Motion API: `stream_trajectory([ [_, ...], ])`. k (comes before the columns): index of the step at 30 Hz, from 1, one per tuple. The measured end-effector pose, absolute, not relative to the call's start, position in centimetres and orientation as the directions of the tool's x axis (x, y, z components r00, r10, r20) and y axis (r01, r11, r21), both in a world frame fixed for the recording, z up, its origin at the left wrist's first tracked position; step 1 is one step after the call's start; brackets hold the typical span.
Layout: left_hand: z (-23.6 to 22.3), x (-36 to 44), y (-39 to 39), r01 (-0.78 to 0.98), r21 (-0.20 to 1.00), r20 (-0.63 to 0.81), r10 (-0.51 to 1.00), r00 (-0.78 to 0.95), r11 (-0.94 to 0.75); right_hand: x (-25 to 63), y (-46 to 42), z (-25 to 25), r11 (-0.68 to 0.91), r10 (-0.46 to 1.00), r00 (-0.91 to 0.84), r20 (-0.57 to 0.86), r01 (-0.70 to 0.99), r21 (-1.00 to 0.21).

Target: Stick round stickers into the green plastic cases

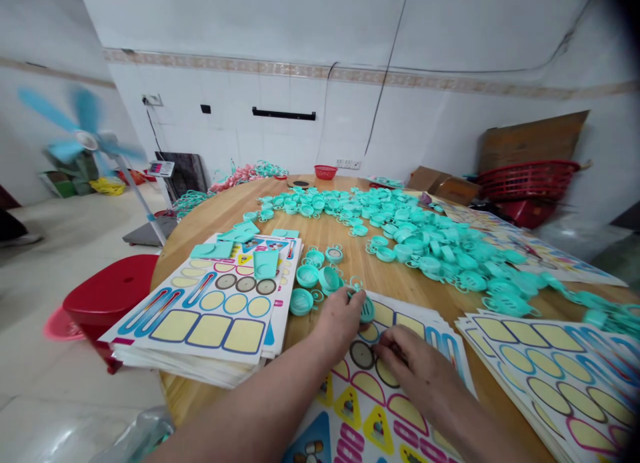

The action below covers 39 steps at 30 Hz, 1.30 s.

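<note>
The left hand (337, 322) is holding a little teal plastic cap (367, 310) by its edge. The right hand (417, 376) is pinching at something small on a sticker sheet (385, 410), but it is too hidden to tell what. The hands are close together, not touching. Gripping the cap firmly is keeping it from slipping. The cap is round with ridges, and it is sitting just over the sheet on the round wooden counter (225, 213). Many more teal caps (425, 243) are lying in a big pile nearby, beside stacks of sticker sheets (200, 323)
</note>
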State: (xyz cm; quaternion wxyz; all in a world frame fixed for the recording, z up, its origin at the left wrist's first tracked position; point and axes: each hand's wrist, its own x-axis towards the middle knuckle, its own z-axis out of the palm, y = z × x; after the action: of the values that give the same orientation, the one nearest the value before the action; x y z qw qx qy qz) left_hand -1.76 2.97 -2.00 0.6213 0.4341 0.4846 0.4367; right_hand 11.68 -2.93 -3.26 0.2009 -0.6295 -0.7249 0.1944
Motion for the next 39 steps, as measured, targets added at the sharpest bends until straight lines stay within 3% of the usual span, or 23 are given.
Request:
stream_trajectory([
  [4,-2.2,-1.7,3.1,-0.132,0.96,-0.228,0.962,0.149,0.248,11.4,-2.6,-3.2,-0.002,0.999,-0.018,-0.026,0.792,-0.61],
  [10,-1.7,-2.0,3.1,-0.186,0.936,-0.265,0.948,0.178,0.297,11.8,-2.7,-1.2,-0.087,0.982,-0.084,-0.169,0.594,-0.8],
  [13,-1.0,-2.3,3.0,-0.243,0.919,-0.266,0.943,0.199,0.311,12.8,-2.9,-0.3,-0.093,0.992,-0.023,-0.121,0.507,-0.857],
  [18,-0.1,-2.4,2.5,-0.451,0.798,-0.254,0.902,0.349,0.399,14.0,-2.8,-0.2,-0.087,0.99,0.138,-0.021,0.488,-0.869],
  [27,0.0,-2.4,2.1,-0.444,0.719,-0.226,0.784,0.578,0.534,14.4,-3.2,0.0,-0.021,0.98,0.179,0.083,0.511,-0.86],
  [32,0.4,-2.5,1.7,-0.415,0.792,-0.137,0.793,0.593,0.447,14.8,-3.4,0.4,-0.017,0.981,0.177,0.076,0.474,-0.88],
  [39,0.7,-2.5,1.4,-0.345,0.864,-0.157,0.848,0.507,0.367,14.7,-3.6,0.3,0.012,0.982,0.156,0.109,0.521,-0.854],
])
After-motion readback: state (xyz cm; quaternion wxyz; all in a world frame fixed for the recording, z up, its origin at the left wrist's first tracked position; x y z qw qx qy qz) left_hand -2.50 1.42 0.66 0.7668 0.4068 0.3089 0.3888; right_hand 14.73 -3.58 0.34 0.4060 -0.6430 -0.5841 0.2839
